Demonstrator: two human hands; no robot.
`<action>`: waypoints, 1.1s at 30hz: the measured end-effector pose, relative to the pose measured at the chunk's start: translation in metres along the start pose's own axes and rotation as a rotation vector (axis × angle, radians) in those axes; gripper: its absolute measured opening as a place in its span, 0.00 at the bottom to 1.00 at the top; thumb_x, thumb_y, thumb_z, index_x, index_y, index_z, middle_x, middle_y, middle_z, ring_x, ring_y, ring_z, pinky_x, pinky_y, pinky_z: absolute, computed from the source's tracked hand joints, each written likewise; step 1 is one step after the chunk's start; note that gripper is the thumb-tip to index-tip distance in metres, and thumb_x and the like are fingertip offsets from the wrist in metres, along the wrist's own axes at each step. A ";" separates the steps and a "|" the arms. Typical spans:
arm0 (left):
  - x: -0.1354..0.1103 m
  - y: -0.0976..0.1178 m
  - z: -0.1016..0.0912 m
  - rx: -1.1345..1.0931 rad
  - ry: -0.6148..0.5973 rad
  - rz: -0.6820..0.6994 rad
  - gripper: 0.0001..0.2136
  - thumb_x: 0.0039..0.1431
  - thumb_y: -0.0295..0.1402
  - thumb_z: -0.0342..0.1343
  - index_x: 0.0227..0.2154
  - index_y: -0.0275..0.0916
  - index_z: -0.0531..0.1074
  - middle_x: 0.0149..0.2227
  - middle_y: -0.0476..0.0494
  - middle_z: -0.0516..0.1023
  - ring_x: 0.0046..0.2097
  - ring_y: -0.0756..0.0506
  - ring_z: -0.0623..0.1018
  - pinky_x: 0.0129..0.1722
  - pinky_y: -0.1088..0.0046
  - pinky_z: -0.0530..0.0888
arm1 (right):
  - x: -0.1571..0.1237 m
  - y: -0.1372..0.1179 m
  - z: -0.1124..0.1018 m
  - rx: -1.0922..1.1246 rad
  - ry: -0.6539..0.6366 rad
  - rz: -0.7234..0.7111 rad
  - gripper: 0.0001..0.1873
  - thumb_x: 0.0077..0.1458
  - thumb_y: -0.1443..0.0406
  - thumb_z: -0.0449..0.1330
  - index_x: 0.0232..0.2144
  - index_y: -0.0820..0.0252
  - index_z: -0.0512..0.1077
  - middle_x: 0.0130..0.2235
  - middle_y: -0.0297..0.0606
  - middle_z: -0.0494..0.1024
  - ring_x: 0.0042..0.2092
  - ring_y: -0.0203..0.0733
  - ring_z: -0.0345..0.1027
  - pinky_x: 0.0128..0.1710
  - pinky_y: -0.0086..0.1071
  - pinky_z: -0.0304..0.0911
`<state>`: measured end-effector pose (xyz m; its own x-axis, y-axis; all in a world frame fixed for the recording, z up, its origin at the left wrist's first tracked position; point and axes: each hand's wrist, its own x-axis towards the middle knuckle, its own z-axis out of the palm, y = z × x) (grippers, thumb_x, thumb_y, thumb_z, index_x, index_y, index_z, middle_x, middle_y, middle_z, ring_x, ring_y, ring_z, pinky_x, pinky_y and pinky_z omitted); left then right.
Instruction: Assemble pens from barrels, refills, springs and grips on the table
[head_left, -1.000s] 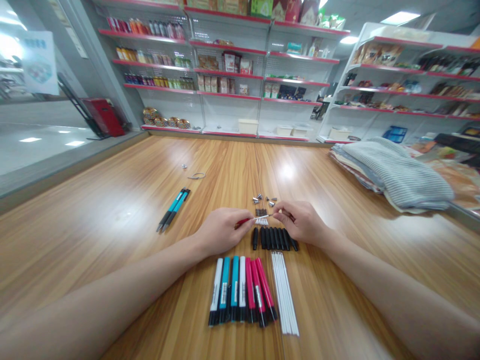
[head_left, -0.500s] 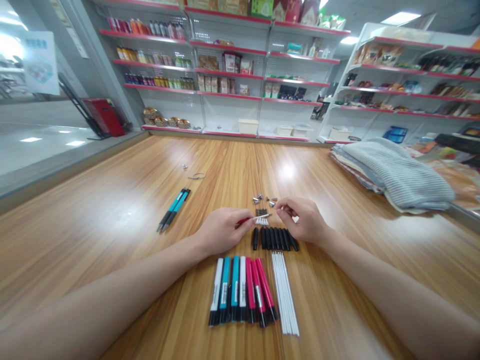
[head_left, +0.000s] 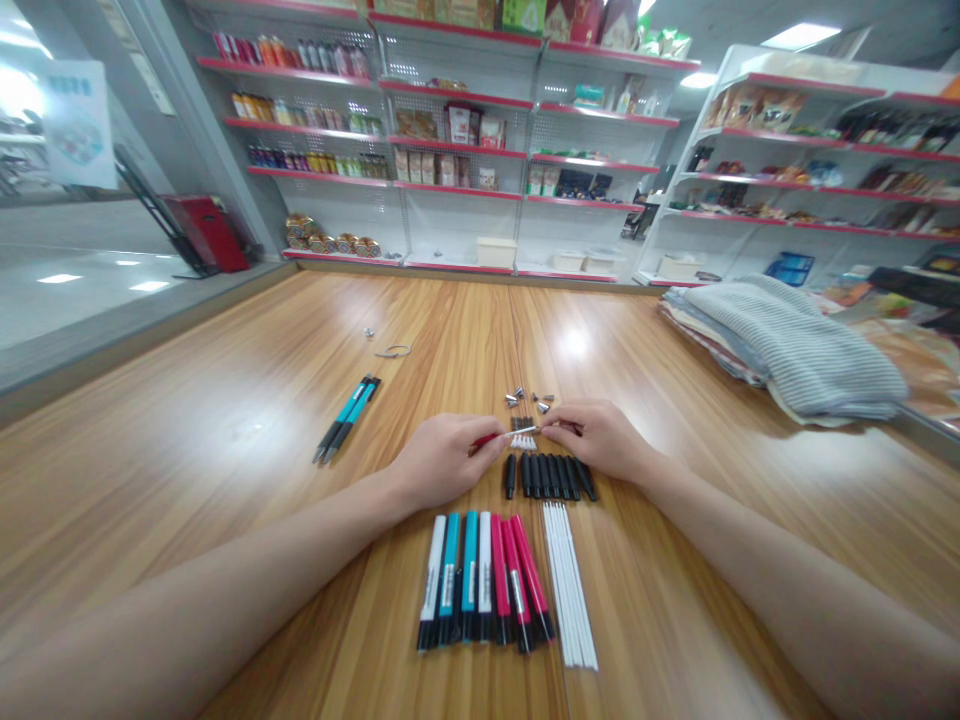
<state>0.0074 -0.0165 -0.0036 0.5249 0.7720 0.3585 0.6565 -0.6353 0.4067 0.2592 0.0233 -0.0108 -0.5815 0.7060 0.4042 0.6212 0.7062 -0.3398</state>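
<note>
My left hand (head_left: pixel 448 460) is closed around a red pen barrel (head_left: pixel 486 439), most of it hidden by the fingers. A thin white refill (head_left: pixel 523 431) sticks out of the barrel to the right. At the refill's far tip, my right hand (head_left: pixel 604 440) is closed in a pinch; any small part between its fingertips is too small to make out. Below and behind the refill lie small springs (head_left: pixel 520 421) and little white pieces (head_left: pixel 523 443). Several silver cone tips (head_left: pixel 513 401) are scattered just beyond. A row of black grips (head_left: pixel 551 477) lies close under both hands.
Nearer me are white, blue and pink pen barrels (head_left: pixel 470 570) and several white refills (head_left: pixel 571 590). Two blue-and-black pens (head_left: pixel 348 418), a thin ring (head_left: pixel 394 351) and tiny metal bits (head_left: pixel 368 332) lie left. Folded cloths (head_left: pixel 795 345) are stacked at right, with shelves (head_left: pixel 465 150) behind.
My right hand has moved left and its fingertips have come onto the refill's tip. The left hand holds the red barrel nearly still.
</note>
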 end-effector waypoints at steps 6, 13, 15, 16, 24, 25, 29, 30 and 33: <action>0.000 -0.001 0.001 0.004 0.009 -0.005 0.13 0.65 0.38 0.45 0.35 0.40 0.74 0.30 0.47 0.77 0.33 0.49 0.75 0.34 0.75 0.67 | -0.002 0.000 -0.002 0.016 0.092 -0.003 0.06 0.58 0.66 0.56 0.35 0.59 0.73 0.31 0.36 0.76 0.30 0.35 0.66 0.31 0.28 0.58; 0.000 0.000 0.001 0.006 0.015 0.000 0.13 0.65 0.38 0.46 0.34 0.40 0.74 0.30 0.47 0.77 0.32 0.49 0.75 0.34 0.75 0.67 | -0.003 -0.009 -0.006 0.014 0.172 -0.111 0.05 0.59 0.66 0.55 0.35 0.60 0.71 0.33 0.38 0.76 0.32 0.36 0.67 0.33 0.30 0.60; 0.000 0.000 0.000 0.008 0.013 0.003 0.13 0.65 0.38 0.45 0.34 0.40 0.74 0.30 0.46 0.77 0.33 0.49 0.75 0.34 0.75 0.67 | -0.002 -0.011 -0.006 0.007 0.167 -0.120 0.05 0.59 0.67 0.55 0.35 0.59 0.71 0.33 0.38 0.76 0.32 0.37 0.67 0.33 0.30 0.60; 0.000 0.000 0.000 0.007 0.014 0.006 0.13 0.65 0.38 0.45 0.34 0.40 0.74 0.29 0.46 0.77 0.33 0.49 0.75 0.34 0.75 0.67 | -0.002 -0.011 -0.006 0.005 0.168 -0.122 0.05 0.59 0.67 0.55 0.35 0.59 0.71 0.33 0.38 0.76 0.32 0.37 0.67 0.33 0.30 0.60; 0.000 0.000 0.000 -0.002 0.027 0.002 0.13 0.65 0.38 0.46 0.34 0.40 0.74 0.29 0.47 0.77 0.32 0.49 0.75 0.33 0.75 0.67 | -0.003 -0.009 -0.005 0.006 0.176 -0.126 0.06 0.60 0.67 0.54 0.35 0.59 0.71 0.33 0.38 0.76 0.33 0.38 0.68 0.34 0.30 0.61; 0.000 0.000 0.000 0.000 0.026 0.001 0.13 0.65 0.38 0.46 0.34 0.40 0.74 0.29 0.47 0.77 0.32 0.49 0.75 0.33 0.75 0.67 | -0.003 -0.009 -0.005 0.004 0.176 -0.124 0.06 0.60 0.67 0.54 0.35 0.59 0.71 0.33 0.38 0.76 0.33 0.38 0.68 0.34 0.30 0.61; 0.000 -0.001 0.001 0.014 0.011 0.001 0.13 0.65 0.38 0.45 0.34 0.40 0.74 0.30 0.46 0.77 0.33 0.49 0.75 0.34 0.75 0.67 | -0.003 -0.010 -0.005 -0.006 0.187 -0.117 0.06 0.59 0.67 0.54 0.35 0.59 0.71 0.33 0.38 0.76 0.32 0.37 0.67 0.33 0.30 0.61; 0.000 -0.001 0.001 0.017 0.010 0.002 0.13 0.65 0.39 0.45 0.34 0.40 0.74 0.30 0.46 0.77 0.34 0.49 0.76 0.35 0.75 0.67 | -0.003 -0.010 -0.005 -0.008 0.189 -0.118 0.06 0.59 0.67 0.54 0.35 0.59 0.72 0.32 0.38 0.76 0.32 0.37 0.67 0.33 0.30 0.61; 0.000 -0.002 0.002 0.017 0.017 0.005 0.13 0.65 0.38 0.45 0.35 0.40 0.74 0.31 0.46 0.78 0.34 0.48 0.76 0.36 0.75 0.68 | -0.003 -0.014 -0.006 -0.018 0.193 -0.130 0.06 0.59 0.67 0.54 0.35 0.59 0.72 0.31 0.38 0.76 0.30 0.37 0.67 0.32 0.30 0.60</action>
<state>0.0072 -0.0156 -0.0064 0.5190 0.7682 0.3747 0.6630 -0.6385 0.3908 0.2554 0.0115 -0.0023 -0.5475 0.5844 0.5990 0.5579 0.7884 -0.2592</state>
